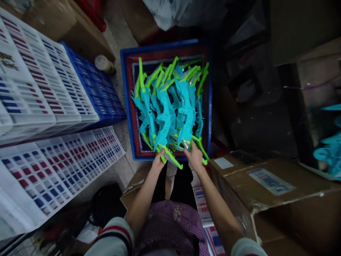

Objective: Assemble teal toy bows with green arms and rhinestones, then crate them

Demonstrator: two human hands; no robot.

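Both hands, left (157,161) & right (194,155), grip green-and-turquoise plastic toy pieces (170,106) at near edge of the blue plastic crate (125,106); best keep stack level w/ even pressure.

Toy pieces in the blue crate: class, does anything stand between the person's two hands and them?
Nothing visible does. The left hand and right hand already rest on the near edge of the heap of blue and green toy pieces in the blue crate. The cardboard box sits off to the right, clear of both arms.
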